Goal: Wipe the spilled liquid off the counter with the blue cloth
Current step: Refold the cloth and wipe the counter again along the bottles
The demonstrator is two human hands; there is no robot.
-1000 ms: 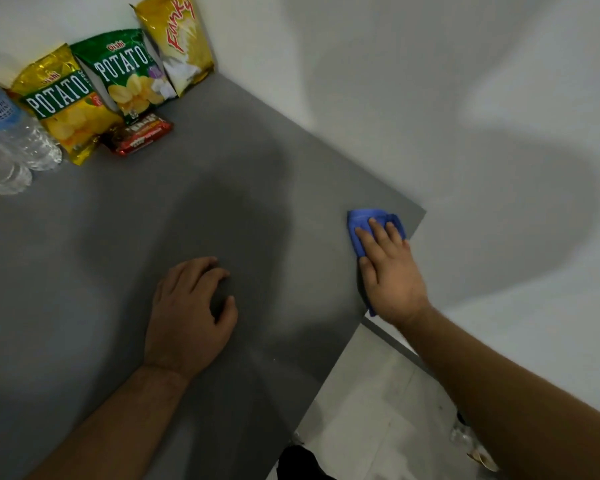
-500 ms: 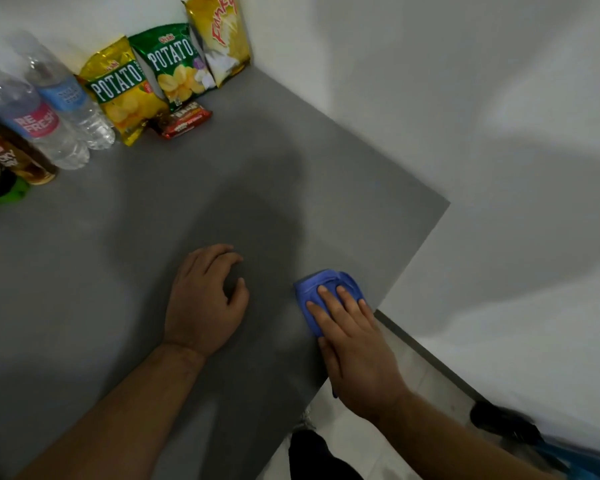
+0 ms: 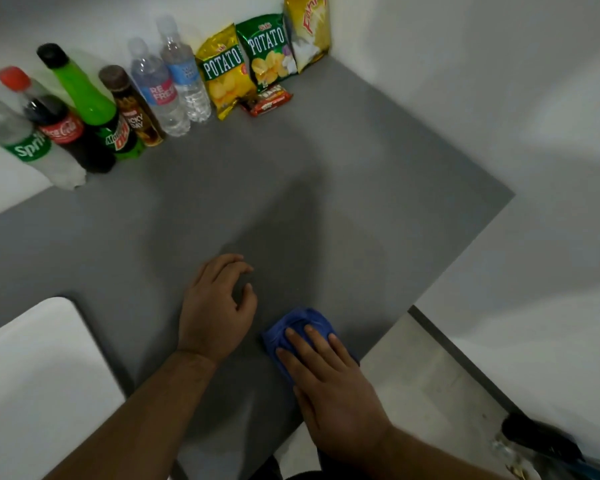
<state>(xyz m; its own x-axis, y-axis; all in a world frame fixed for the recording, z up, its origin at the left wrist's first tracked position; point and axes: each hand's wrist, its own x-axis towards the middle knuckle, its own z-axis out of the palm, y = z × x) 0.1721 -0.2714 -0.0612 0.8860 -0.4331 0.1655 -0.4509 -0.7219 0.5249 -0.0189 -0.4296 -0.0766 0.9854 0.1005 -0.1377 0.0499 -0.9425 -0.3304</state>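
Wiping step: right hand flat, fingers pressing blue cloth to table; left hand empty, loosely curled. Next likely: another firm stroke.

Bottles read Sprite, Coca-Cola; chip bags read POTATO.

My right hand has dragged the blue cloth back from the counter's far right edge toward me, now just beside my left hand, near the front edge. My left hand seems barely shifted.
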